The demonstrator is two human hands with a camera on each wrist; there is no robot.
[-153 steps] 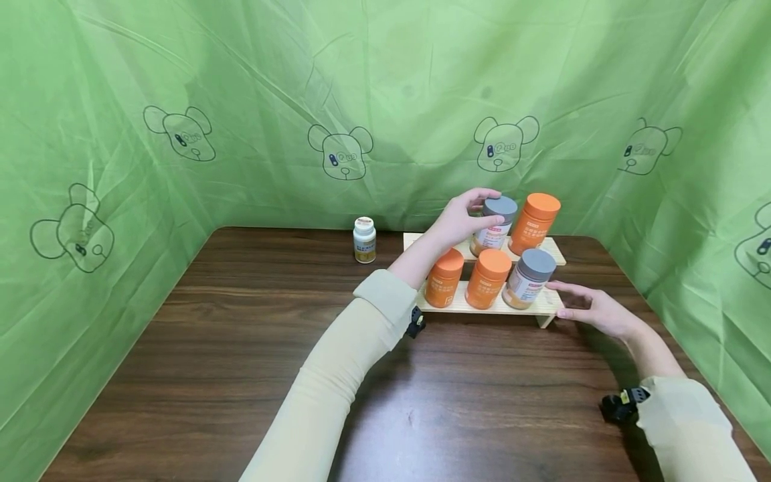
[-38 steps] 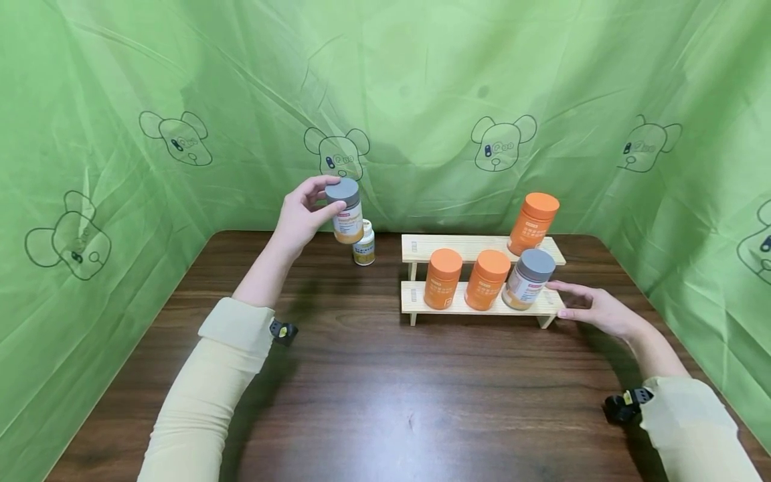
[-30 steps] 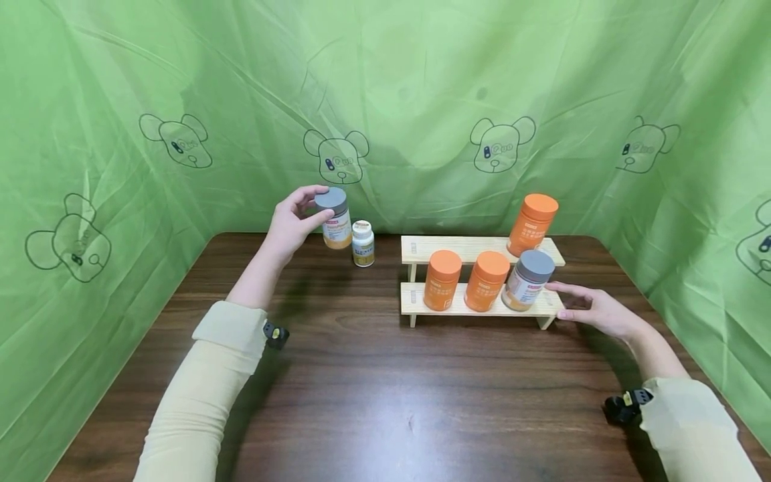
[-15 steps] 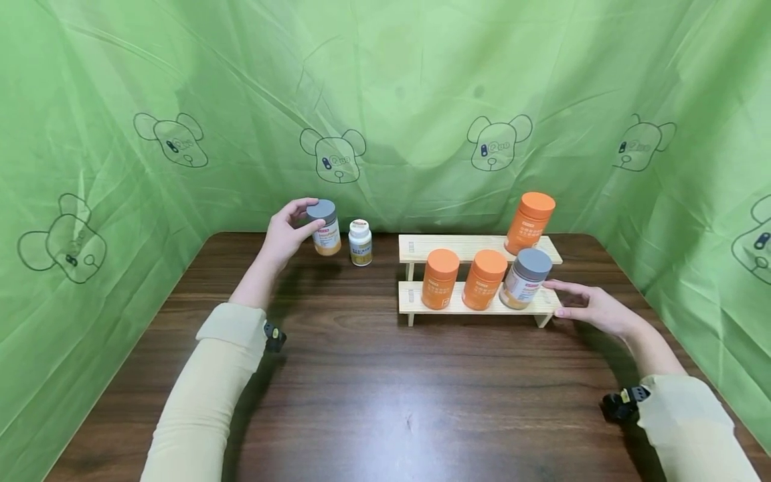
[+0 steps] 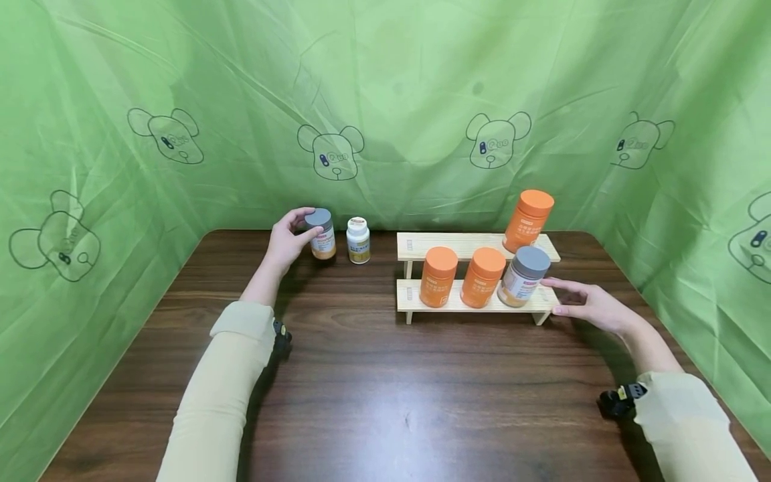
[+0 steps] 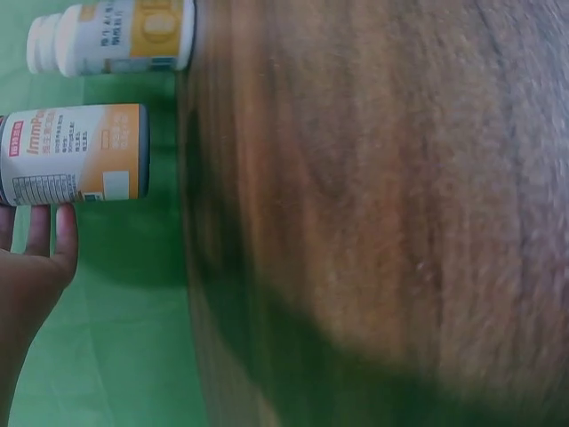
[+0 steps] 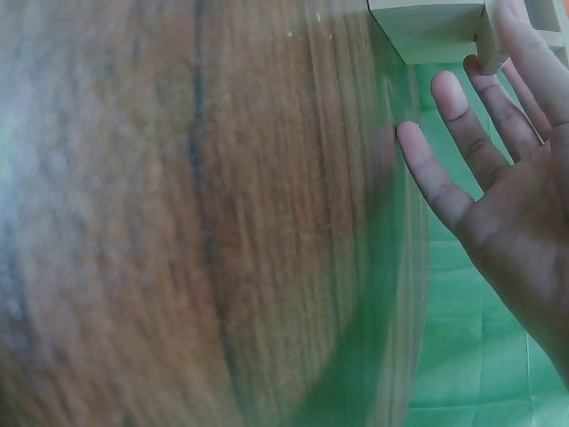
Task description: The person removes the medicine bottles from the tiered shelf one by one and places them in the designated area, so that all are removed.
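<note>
Dark wood-grain counter (image 5: 385, 388), rounded far corners, boxed in on the left, far and right sides by a green sheet (image 5: 385, 80) printed with bear-head outlines; fabric wrinkled, hanging to counter level. Left hand (image 5: 288, 235) grasps the grey-lidded bottle (image 5: 321, 233) at the far left of the counter, fingers wrapped round lid and upper body; bottle upright, base at the counter, can't tell if fully seated. Small white bottle (image 5: 358, 240) stands just right of it, apart. Two-step wooden rack (image 5: 415, 298) sits far right of centre: near step carries two orange bottles (image 5: 438, 276) and a grey-lidded one (image 5: 522, 276), tilted; far step carries one orange bottle (image 5: 527, 221) at its right end. Right hand (image 5: 593, 306) released, fingers straight, resting at the rack's right end, fingertips at the near step. Cream sleeves (image 5: 223, 395) on both arms.
</note>
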